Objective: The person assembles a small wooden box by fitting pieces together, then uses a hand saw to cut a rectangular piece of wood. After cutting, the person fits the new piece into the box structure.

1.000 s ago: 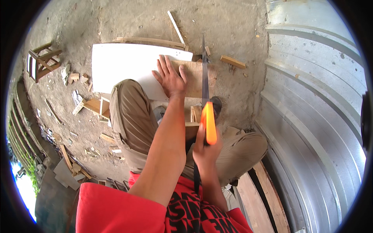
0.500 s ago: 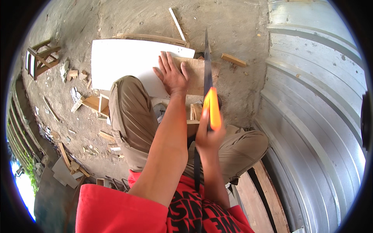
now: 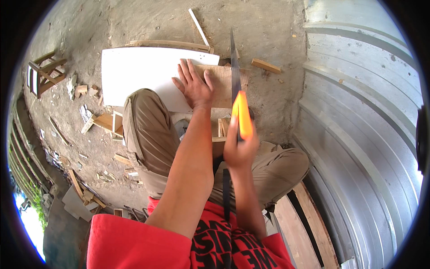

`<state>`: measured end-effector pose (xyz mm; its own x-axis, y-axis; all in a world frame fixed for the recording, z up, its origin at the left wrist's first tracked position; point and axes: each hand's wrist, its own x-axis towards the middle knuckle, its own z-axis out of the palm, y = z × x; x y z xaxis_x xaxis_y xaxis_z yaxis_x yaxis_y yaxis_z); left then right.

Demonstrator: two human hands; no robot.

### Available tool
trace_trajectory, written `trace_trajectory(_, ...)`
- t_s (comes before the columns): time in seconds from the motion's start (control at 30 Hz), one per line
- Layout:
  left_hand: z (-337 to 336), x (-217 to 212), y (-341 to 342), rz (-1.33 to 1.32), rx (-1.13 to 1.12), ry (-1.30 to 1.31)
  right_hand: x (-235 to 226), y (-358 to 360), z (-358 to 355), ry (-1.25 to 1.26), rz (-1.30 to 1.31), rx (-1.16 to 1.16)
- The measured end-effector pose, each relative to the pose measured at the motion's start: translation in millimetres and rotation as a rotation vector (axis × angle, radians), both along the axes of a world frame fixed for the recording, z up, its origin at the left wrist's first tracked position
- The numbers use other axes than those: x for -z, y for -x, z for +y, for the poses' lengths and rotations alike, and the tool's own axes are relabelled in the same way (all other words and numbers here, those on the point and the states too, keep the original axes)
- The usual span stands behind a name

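Observation:
My right hand [image 3: 242, 145] is wrapped round the orange and black handle of a handsaw [image 3: 236, 74]. The blade points away from me and crosses the right end of a brown wooden board [image 3: 222, 87]. My left hand [image 3: 196, 88] lies flat with fingers spread, the palm pressing where a white panel [image 3: 134, 74] meets the brown board. My bent left knee overlaps the near edge of the panel. What holds up the board is mostly hidden; the handle and right hand are slightly blurred.
A corrugated metal wall [image 3: 354, 116] rises close on the right. A small wood block [image 3: 266, 66] lies beyond the saw, and a thin white strip [image 3: 199, 27] lies farther off. Wood scraps [image 3: 107, 122] and a small wooden stool [image 3: 46, 74] are on the left. Long planks [image 3: 295, 228] lie at lower right.
My right hand has pushed the saw forward, away from me, along the board's right end. My left hand stays flat on the panel and board. The whole view has shifted slightly.

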<state>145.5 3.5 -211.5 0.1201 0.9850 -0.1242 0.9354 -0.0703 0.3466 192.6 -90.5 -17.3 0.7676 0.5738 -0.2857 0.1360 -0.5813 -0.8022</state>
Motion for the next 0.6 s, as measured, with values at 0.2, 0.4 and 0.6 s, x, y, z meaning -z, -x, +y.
trace_trajectory(0.2, 0.9, 2.2, 3.1, -0.012, -0.017, -0.021, -99.6, 38.7, -77.1, 0.177, 0.154, -0.016)
trace_trajectory(0.4, 2.1, -1.7, -5.9, -0.017, 0.016, -0.011, 35.6, -23.0, 24.9, -0.063, -0.033, -0.069)
trace_trajectory(0.6, 4.4, 6.4, 2.3, 0.011, -0.002, -0.026, -43.1, 17.5, -17.1, 0.039, -0.007, -0.005)
